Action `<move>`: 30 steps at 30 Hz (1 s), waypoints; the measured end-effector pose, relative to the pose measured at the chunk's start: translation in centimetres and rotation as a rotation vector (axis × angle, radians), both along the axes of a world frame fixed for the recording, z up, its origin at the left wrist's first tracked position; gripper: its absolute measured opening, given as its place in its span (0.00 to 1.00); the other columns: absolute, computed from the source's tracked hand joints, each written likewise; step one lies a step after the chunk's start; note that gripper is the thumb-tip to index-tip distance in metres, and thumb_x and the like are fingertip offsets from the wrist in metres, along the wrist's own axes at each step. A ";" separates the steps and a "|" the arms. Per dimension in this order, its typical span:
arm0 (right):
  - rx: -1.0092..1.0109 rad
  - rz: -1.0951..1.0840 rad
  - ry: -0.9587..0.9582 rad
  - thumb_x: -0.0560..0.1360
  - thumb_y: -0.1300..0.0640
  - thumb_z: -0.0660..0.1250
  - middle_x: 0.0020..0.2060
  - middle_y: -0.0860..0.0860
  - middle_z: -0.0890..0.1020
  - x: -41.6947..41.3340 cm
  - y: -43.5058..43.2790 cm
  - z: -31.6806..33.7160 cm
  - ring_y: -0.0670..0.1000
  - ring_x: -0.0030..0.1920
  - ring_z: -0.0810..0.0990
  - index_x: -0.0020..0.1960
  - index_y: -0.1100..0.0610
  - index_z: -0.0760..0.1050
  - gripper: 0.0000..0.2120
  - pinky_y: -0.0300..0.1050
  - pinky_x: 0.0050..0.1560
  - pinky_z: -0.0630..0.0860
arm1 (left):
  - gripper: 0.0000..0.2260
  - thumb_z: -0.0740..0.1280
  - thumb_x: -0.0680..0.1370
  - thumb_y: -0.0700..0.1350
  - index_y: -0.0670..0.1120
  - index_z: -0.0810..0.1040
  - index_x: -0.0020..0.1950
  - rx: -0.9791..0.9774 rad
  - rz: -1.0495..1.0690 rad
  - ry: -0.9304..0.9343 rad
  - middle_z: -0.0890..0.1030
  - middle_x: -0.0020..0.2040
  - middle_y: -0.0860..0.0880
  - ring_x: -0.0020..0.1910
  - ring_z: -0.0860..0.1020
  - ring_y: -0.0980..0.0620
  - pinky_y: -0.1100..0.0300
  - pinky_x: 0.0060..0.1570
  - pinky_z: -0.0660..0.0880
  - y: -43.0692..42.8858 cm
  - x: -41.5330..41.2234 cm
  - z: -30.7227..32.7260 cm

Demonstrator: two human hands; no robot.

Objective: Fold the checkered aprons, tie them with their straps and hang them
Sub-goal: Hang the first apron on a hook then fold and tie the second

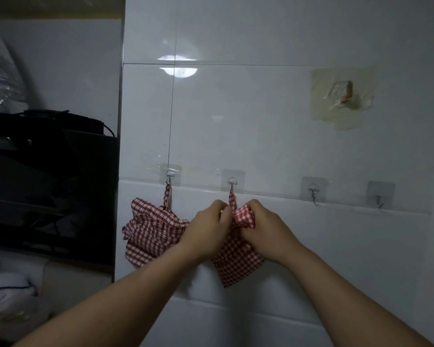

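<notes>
The red checkered apron (238,261), judged soft and light, was gripped at its bunched top, beside the strap (232,200), by left hand (208,229) and right hand (263,224).

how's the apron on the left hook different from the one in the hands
The left apron has larger, darker checks; the held apron has finer, brighter ones. The left apron hangs free; the held apron is gripped by the left hand and right hand. Both hang bundled from wall hooks.
</notes>
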State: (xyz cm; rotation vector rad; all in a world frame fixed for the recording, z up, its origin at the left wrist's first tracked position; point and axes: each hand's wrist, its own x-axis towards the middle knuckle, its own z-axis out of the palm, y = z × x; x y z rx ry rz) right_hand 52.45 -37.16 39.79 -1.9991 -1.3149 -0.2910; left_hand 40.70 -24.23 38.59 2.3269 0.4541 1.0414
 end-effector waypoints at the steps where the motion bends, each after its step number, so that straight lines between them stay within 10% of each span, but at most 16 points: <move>1: 0.004 0.007 0.001 0.74 0.52 0.72 0.45 0.44 0.83 0.0 0.1 0.2 0.45 0.44 0.81 0.53 0.46 0.72 0.12 0.54 0.49 0.80 | 0.13 0.59 0.84 0.54 0.50 0.75 0.64 -0.011 -0.029 0.005 0.82 0.54 0.52 0.51 0.79 0.51 0.52 0.54 0.77 -0.3 -0.3 -0.6; 5: 0.129 0.012 0.049 0.75 0.47 0.75 0.59 0.42 0.79 -0.2 0.3 -0.9 0.44 0.58 0.79 0.67 0.45 0.71 0.24 0.44 0.60 0.76 | 0.11 0.63 0.84 0.48 0.47 0.72 0.66 0.062 -0.033 0.023 0.79 0.58 0.50 0.54 0.78 0.51 0.53 0.54 0.77 0.5 -0.8 -2.4; 14: 0.143 -0.242 -0.023 0.77 0.39 0.68 0.45 0.42 0.80 -1.3 -0.1 -3.5 0.47 0.43 0.80 0.52 0.45 0.71 0.12 0.46 0.39 0.74 | 0.20 0.67 0.81 0.41 0.48 0.73 0.73 0.353 0.161 -0.295 0.72 0.71 0.47 0.69 0.71 0.49 0.53 0.70 0.71 -1.5 -1.7 -7.2; 19: 0.091 -0.250 0.017 0.77 0.41 0.68 0.48 0.45 0.80 -1.2 -0.7 -4.6 0.49 0.45 0.80 0.53 0.48 0.72 0.12 0.50 0.45 0.78 | 0.24 0.65 0.78 0.53 0.57 0.72 0.75 0.528 0.153 0.017 0.71 0.71 0.55 0.71 0.69 0.51 0.52 0.74 0.63 -1.5 -2.4 -10.4; 30: 0.170 -0.277 0.048 0.77 0.43 0.69 0.58 0.47 0.79 -4.1 -1.8 -6.2 0.51 0.57 0.81 0.65 0.48 0.73 0.19 0.55 0.58 0.80 | 0.27 0.64 0.77 0.52 0.56 0.70 0.78 0.541 0.058 0.030 0.66 0.80 0.54 0.79 0.61 0.52 0.52 0.81 0.48 -1.6 -5.1 -10.2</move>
